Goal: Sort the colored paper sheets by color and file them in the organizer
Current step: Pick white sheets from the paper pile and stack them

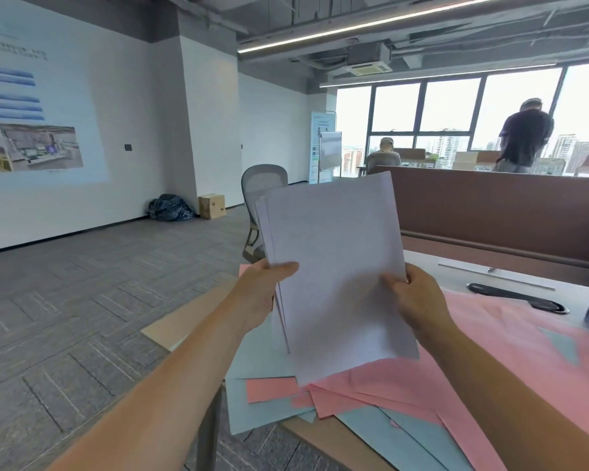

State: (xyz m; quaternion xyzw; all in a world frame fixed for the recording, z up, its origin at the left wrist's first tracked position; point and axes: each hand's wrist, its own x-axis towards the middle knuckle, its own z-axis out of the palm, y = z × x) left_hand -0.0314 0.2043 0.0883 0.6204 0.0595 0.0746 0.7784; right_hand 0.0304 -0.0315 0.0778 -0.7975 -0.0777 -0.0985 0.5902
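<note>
Together, left hand [261, 294] and right hand [419, 300] grip white sheets [334, 266] upright.

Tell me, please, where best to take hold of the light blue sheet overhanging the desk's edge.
Take the light blue sheet by its overhanging corner, from left of the desk: it juts past the edge, so a pinch grip should fit.
</note>
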